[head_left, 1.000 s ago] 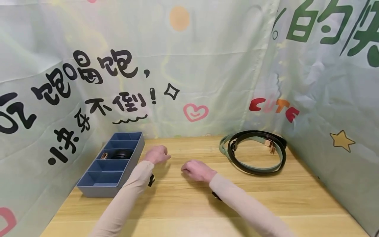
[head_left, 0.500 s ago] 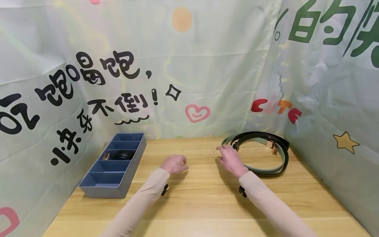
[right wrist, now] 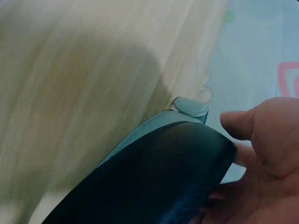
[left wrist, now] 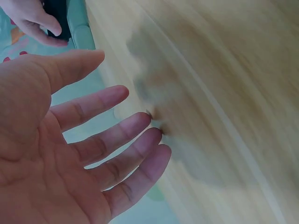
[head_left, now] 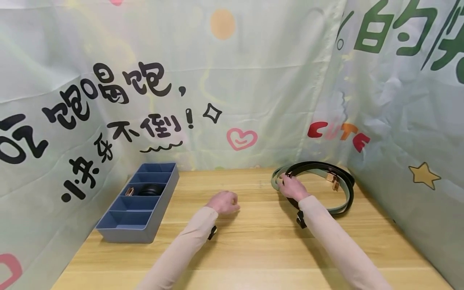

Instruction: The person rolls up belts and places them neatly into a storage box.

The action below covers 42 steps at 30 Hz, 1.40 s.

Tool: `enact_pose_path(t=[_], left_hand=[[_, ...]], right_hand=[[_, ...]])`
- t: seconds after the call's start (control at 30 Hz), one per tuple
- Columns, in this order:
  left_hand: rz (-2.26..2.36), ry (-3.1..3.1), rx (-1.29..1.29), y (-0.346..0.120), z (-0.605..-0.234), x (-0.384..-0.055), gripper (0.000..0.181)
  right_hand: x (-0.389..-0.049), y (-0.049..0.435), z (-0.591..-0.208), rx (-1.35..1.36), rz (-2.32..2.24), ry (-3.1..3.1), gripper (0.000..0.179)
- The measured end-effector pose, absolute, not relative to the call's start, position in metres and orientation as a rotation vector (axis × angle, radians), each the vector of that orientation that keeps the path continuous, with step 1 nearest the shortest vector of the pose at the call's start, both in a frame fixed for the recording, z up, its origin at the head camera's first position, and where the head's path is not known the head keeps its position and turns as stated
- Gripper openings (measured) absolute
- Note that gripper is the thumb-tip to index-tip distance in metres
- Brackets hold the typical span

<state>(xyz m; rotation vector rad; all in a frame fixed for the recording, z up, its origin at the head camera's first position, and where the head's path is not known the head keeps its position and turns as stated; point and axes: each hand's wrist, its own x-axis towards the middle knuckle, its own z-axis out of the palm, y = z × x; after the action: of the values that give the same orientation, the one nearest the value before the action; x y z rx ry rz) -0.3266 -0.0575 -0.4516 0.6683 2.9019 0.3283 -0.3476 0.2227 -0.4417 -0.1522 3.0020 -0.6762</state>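
A black belt (head_left: 350,192) and a pale green belt (head_left: 274,182) lie looped together at the right back of the table, with rose-gold buckles (head_left: 331,178) inside the loop. My right hand (head_left: 293,188) is at the loop's left side. In the right wrist view, its thumb (right wrist: 238,123) stands off the black belt's edge, while the other fingers pass partly hidden behind the belt. My left hand (head_left: 224,202) hovers over the middle of the table, holding nothing; its fingers (left wrist: 119,135) are spread and slightly bent in the left wrist view.
A blue-grey divided tray (head_left: 152,225) stands at the left. One middle compartment holds a coiled black belt (head_left: 151,189) with a rose-gold buckle (head_left: 129,191). Printed fabric (head_left: 239,96) walls off the wooden table (head_left: 246,245) at the back and sides.
My right hand has moved right and back, from the table's middle to the left side of the looped belts. My left hand has moved right, away from the tray.
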Motion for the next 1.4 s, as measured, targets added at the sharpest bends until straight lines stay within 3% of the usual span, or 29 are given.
enact_pose_path(t=[0.6, 0.8, 1.4], left_hand=[[0.412, 2.885, 0.667, -0.055, -0.453, -0.326, 0.021], [0.433, 2.885, 0.665, -0.058, -0.453, -0.328, 0.021], [0.422, 2.882, 0.652, -0.061, -0.456, -0.326, 0.022]], right_hand=[[-0.358, 0.229, -0.448, -0.24, -0.637, 2.968, 0.041], [-0.359, 0.232, -0.448, -0.14, -0.651, 3.008, 0.04], [-0.349, 0.238, -0.44, -0.047, -0.666, 3.392, 0.017]])
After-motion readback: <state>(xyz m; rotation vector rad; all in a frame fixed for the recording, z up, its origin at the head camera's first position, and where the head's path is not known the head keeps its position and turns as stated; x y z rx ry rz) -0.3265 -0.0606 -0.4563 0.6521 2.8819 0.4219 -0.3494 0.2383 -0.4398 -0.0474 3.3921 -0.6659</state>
